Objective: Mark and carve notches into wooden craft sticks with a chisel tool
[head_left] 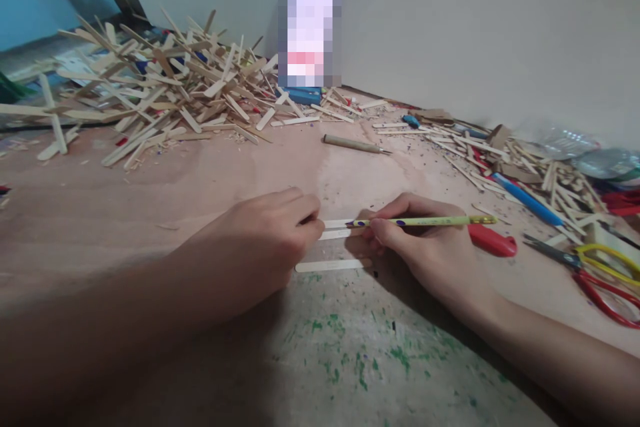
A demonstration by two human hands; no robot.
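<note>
My right hand [433,243] pinches a yellow-green pencil [435,221] with dark spots, held almost level. Its tip points left, at the upper of two pale popsicle sticks [336,235] lying close together. My left hand [265,223] has its fingers curled and pressed at the left ends of those two sticks; its fingertips are partly hidden. A faint drawn outline shows on the nearer stick of the pair. Just below, a third popsicle stick [330,266] lies flat on the table by itself, its right end in the shadow of my right hand.
A large heap of popsicle sticks [200,87] lies back left. A wooden-handled carving tool [355,144] rests mid-table. Rightward are a red-handled tool [493,241], scissors [575,259], a blue-handled tool [530,199] and plastic bottles [605,160]. A blurred-out phone-like object [310,20] stands against the wall.
</note>
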